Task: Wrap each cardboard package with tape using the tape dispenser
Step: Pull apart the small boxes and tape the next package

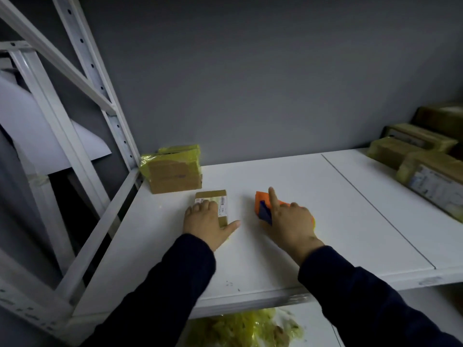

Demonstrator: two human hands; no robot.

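Observation:
A small flat cardboard package [217, 198] with a white barcode label lies on the white shelf [288, 241]. My left hand [206, 222] rests flat on its near part, fingers straight and thumb spread to the right. To its right, my right hand [290, 224] grips the orange tape dispenser [262, 199], which has a dark blue part, with the index finger stretched along its top. A larger cardboard package [172, 171] wrapped in yellow tape stands behind, in the back left corner.
Several taped cardboard packages [423, 159] are stacked at the shelf's right end. White metal shelf uprights [82, 78] stand on the left. A grey wall backs the shelf. Crumpled yellow tape [245, 329] lies on the lower shelf below its front edge.

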